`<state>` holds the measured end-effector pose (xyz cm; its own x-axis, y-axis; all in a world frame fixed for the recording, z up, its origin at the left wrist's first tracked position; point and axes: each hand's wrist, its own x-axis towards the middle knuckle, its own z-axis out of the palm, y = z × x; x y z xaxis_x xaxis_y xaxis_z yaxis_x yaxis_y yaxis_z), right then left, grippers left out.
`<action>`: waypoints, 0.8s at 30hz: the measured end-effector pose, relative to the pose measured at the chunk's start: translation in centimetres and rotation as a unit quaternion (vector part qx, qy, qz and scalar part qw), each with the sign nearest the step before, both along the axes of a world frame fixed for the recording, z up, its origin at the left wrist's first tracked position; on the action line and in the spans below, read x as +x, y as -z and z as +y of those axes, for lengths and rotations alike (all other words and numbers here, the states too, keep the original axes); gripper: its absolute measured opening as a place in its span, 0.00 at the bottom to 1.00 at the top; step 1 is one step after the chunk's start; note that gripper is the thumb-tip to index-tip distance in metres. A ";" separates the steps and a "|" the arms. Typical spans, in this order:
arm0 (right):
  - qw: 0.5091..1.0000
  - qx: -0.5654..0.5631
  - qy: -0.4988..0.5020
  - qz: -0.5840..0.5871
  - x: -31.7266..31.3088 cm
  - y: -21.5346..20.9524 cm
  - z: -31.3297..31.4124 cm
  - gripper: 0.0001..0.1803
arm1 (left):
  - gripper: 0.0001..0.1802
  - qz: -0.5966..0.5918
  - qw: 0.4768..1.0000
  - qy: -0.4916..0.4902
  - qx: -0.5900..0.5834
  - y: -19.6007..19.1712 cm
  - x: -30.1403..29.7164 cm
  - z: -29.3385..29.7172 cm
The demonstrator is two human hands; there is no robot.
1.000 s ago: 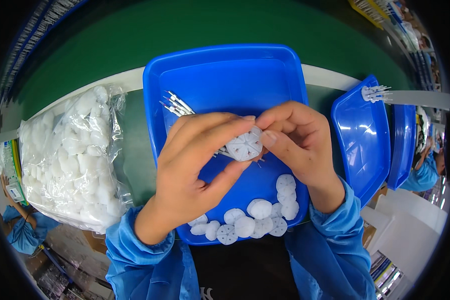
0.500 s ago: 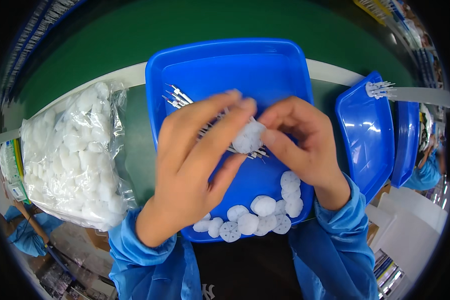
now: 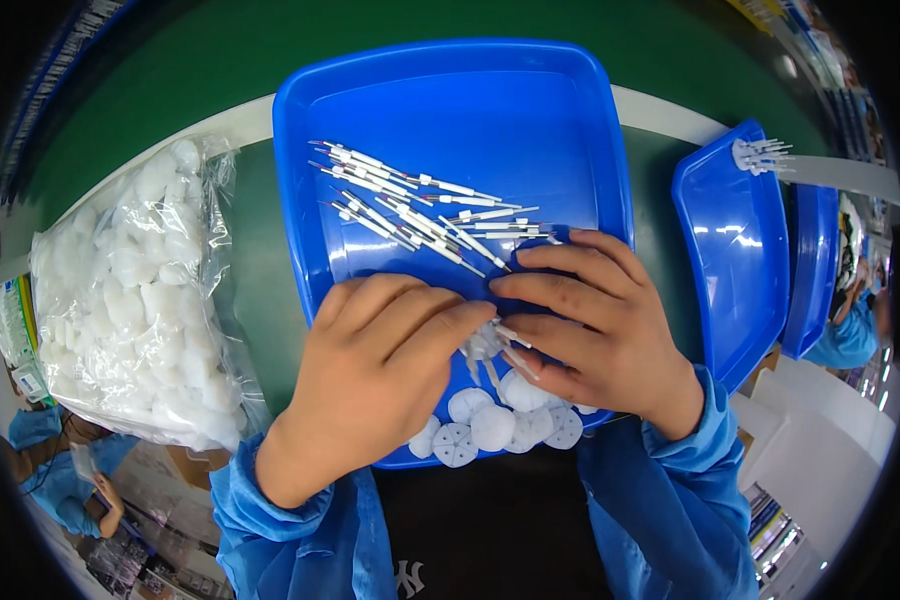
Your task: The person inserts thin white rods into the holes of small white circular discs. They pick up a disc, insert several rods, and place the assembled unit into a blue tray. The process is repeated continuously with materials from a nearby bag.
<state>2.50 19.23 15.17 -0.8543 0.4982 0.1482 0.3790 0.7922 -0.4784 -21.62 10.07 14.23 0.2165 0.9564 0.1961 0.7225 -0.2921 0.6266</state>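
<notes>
Between my two hands, over the near part of a blue tray [image 3: 450,60], is a white domed piece [image 3: 483,342] with several thin white sticks poking out of it. My left hand [image 3: 380,350] grips the piece from the left, its thumb hidden. My right hand [image 3: 605,330] has its fingers curled around the sticks on the right side. Along the tray's near edge lie several white round discs [image 3: 493,428], some with small holes. Beyond my hands a loose pile of thin white rods with dark tips [image 3: 410,205] lies in the tray.
A clear plastic bag full of white round pieces [image 3: 140,310] lies at left. To the right a second blue tray [image 3: 735,260] stands tilted; a white disc with sticks [image 3: 760,156] is at its far edge. Co-workers in blue sleeves [image 3: 70,490] appear at both sides.
Both hands have come nearer to me with the white piece, uncovering the rod pile. The piece has turned, so its sticks now point toward me and the right.
</notes>
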 end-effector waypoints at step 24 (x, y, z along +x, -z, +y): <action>0.997 -0.048 0.058 0.001 0.5 -0.6 -1.7 0.15 | 0.11 0.038 0.998 -0.045 0.034 0.3 1.2 -2.1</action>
<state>3.02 17.54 15.81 -0.7896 0.6060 0.0966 0.4644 0.6931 -0.5513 -20.44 7.98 13.94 0.1474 0.9576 0.2477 0.7917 -0.2643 0.5507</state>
